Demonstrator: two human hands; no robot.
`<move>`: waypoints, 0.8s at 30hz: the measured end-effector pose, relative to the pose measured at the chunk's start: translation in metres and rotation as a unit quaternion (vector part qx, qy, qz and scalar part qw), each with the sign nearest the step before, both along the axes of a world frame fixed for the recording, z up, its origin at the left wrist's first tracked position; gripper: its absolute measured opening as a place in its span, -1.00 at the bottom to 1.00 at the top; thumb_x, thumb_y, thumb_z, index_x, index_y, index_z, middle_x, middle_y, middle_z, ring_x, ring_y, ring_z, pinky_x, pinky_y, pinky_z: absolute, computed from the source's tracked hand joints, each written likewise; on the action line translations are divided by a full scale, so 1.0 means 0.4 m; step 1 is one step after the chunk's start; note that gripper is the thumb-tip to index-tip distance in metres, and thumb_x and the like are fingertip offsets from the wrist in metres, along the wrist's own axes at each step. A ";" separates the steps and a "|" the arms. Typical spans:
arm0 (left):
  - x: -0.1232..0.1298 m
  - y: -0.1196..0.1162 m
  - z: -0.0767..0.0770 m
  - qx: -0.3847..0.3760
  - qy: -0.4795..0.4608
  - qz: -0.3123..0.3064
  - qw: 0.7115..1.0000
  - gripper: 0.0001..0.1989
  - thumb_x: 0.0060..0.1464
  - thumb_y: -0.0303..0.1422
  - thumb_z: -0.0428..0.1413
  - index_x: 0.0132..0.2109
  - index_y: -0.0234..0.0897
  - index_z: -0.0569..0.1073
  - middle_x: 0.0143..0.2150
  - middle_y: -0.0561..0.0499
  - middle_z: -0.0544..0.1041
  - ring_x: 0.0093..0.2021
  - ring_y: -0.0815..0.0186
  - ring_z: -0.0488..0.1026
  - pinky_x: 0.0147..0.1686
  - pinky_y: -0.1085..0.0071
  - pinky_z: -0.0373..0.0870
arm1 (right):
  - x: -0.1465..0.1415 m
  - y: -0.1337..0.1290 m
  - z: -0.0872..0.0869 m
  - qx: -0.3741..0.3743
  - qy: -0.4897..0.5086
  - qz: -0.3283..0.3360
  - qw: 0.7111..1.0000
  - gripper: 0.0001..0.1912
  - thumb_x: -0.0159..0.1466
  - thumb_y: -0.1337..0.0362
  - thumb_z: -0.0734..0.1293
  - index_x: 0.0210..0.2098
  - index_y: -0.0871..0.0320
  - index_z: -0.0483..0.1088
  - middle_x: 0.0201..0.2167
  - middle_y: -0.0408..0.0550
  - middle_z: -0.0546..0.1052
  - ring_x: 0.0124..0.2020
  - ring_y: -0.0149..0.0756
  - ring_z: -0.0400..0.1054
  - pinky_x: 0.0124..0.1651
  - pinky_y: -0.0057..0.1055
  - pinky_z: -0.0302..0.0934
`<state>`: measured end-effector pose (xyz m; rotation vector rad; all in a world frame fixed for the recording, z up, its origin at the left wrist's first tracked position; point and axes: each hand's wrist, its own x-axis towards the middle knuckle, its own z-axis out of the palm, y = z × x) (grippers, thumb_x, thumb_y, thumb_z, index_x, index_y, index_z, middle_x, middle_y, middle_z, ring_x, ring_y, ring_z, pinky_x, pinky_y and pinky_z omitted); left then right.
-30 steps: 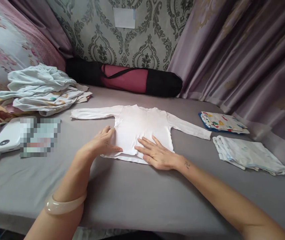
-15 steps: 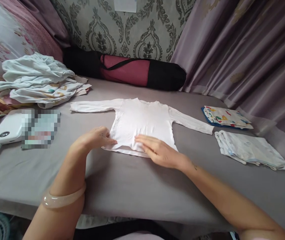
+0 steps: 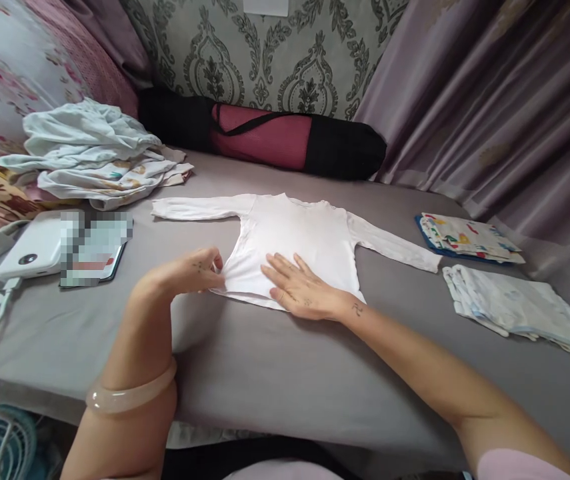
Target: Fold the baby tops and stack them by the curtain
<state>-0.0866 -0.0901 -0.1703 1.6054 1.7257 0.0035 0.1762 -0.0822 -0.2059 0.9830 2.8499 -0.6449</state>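
Note:
A small white long-sleeved shirt (image 3: 299,233) lies spread on the grey bed sheet, its neckline away from me and both sleeves stretched out sideways. My left hand (image 3: 199,270) pinches the shirt's lower left corner at the hem. Flat on the lower front of the shirt rests my right hand (image 3: 299,287), fingers spread and holding nothing. Slight wrinkles run through the fabric between the two hands. Part of the hem is hidden under my right hand.
At the right lie a folded patterned garment (image 3: 472,235) and folded white clothes (image 3: 519,307). A loose clothes pile (image 3: 89,150), a white power bank (image 3: 39,247) and a phone (image 3: 97,250) are at the left. Behind the shirt stretches a black-and-pink bag (image 3: 265,140).
My right hand has spread its fingers and flattened onto the shirt, shifting slightly left against it. My left hand keeps its pinch at the corner. The camera view has shifted a little.

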 end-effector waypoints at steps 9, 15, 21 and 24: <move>0.004 0.011 -0.011 0.078 0.084 -0.005 0.993 -0.66 -0.08 -0.10 0.02 -0.22 -0.23 0.41 -0.35 -0.03 0.53 -0.29 0.16 0.45 -0.32 0.32 0.32 | -0.010 -0.186 0.045 -0.039 0.124 0.184 0.974 -0.47 0.44 0.14 0.12 0.34 0.19 0.16 0.41 0.08 0.11 0.45 -0.24 -0.16 0.46 -0.15 -0.29; 0.133 0.018 -0.075 0.351 0.039 -0.065 0.933 -0.57 0.27 -0.11 -0.19 0.04 -0.24 0.39 0.00 -0.16 0.51 0.01 0.16 0.43 0.00 0.27 0.32 | 0.119 -0.059 0.024 0.020 0.172 -0.065 0.983 -0.52 0.47 0.16 0.04 0.28 0.12 0.28 0.35 0.00 0.25 0.41 -0.26 -0.03 0.43 -0.14 -0.13; 0.218 0.005 -0.133 0.250 0.078 -0.240 0.935 -0.25 0.27 0.08 -0.27 0.40 -0.34 0.08 0.48 -0.20 -0.01 0.47 -0.04 -0.21 0.36 -0.02 -0.18 | 0.209 0.066 -0.028 0.061 0.020 -0.184 0.981 -0.34 0.45 0.04 0.00 0.42 0.30 -0.02 0.46 0.15 -0.11 0.47 -0.15 -0.34 0.46 -0.08 -0.38; 0.214 -0.002 -0.126 0.204 0.099 -0.244 0.943 -0.15 0.24 0.16 -0.30 0.46 -0.32 -0.07 0.51 -0.18 -0.18 0.48 -0.03 -0.33 0.37 -0.06 -0.30 | 0.207 0.035 -0.026 0.059 -0.016 -0.159 0.985 -0.32 0.46 0.03 -0.01 0.43 0.29 -0.09 0.47 0.16 -0.17 0.47 -0.15 -0.40 0.46 -0.06 -0.47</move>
